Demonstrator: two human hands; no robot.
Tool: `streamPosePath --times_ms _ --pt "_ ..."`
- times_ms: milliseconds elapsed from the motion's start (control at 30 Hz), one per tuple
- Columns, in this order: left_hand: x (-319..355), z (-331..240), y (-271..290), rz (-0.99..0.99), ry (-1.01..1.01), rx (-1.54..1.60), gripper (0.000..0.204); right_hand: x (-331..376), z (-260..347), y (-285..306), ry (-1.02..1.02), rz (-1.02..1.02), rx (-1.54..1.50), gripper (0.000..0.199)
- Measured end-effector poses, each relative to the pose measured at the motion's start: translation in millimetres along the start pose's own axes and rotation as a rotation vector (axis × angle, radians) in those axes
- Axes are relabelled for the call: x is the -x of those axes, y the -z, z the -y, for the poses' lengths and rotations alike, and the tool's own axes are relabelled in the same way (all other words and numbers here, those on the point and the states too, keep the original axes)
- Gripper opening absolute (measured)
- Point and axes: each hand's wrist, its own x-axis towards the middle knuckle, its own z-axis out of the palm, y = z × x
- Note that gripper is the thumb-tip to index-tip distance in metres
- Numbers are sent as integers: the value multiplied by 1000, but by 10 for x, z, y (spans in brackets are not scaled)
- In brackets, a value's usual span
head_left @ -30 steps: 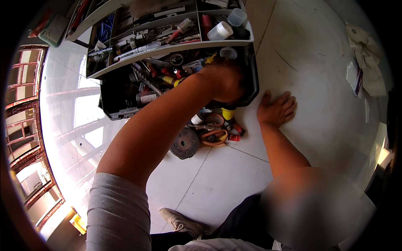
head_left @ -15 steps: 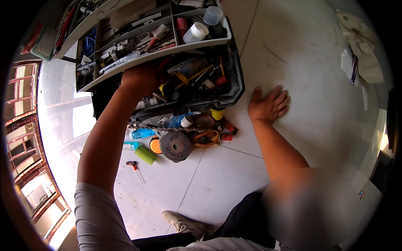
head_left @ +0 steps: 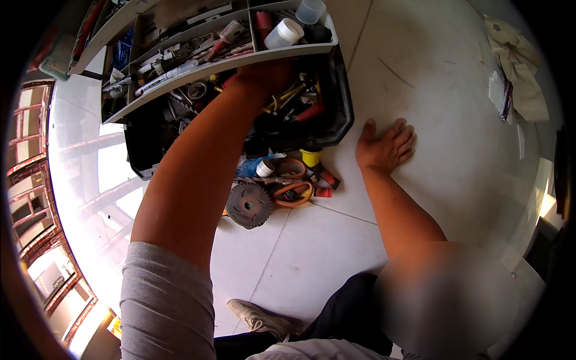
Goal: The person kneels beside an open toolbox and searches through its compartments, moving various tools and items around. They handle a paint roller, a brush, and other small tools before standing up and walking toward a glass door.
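Observation:
My left hand [head_left: 264,77] reaches into the lower compartment of a black toolbox [head_left: 339,114], under its raised grey tray [head_left: 198,73]. Its fingers are hidden by the tray and shadow, so whether they hold anything does not show. Around it lie yellow-handled tools, a red-handled tool [head_left: 310,112] and a dark ring-shaped piece [head_left: 197,90]. My right hand [head_left: 389,145] rests flat on the floor to the right of the box, fingers spread, holding nothing. The tray carries drill bits, a red cylinder [head_left: 263,25] and a white-capped jar [head_left: 284,33].
On the floor before the toolbox lie a circular saw blade [head_left: 248,205], orange-handled scissors-like loops [head_left: 294,193], a yellow cup-shaped piece [head_left: 311,157] and a red piece [head_left: 323,192]. A beige cloth bag [head_left: 522,72] is at the far right. My shoe [head_left: 261,318] stands near.
My left hand has moved right inside the toolbox, its forearm now covering the blue bottles, green piece and small red-handled tool on the floor. My right hand stays in place.

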Motion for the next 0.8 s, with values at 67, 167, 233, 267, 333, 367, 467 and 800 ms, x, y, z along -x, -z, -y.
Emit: streamPosePath --times_ms 67,167,233,267,333,367,467,800 --pt "0 -12 -39 19 -2 60 49 -3 -25 -16 -6 -3 5 94" --pt "-1 130 -32 37 4 132 49 -4 -8 -13 -17 4 15 95" --pt "52 217 -26 12 -19 89 50 11 -16 -26 -7 -8 9 95" --pt "101 270 -26 -20 -46 21 51 13 -10 -45 8 -26 -6 94" --pt "196 307 20 -35 -127 -70 50 24 -22 -77 27 -52 -3 94" --pt "227 335 53 -19 -179 -93 49 18 -45 -84 36 -59 15 94" --pt "354 221 438 182 -160 -112 46 -3 -75 -113 49 -120 31 93" --pt "1021 463 644 209 8 18 44 -12 -38 -197 -2 -104 68 94"
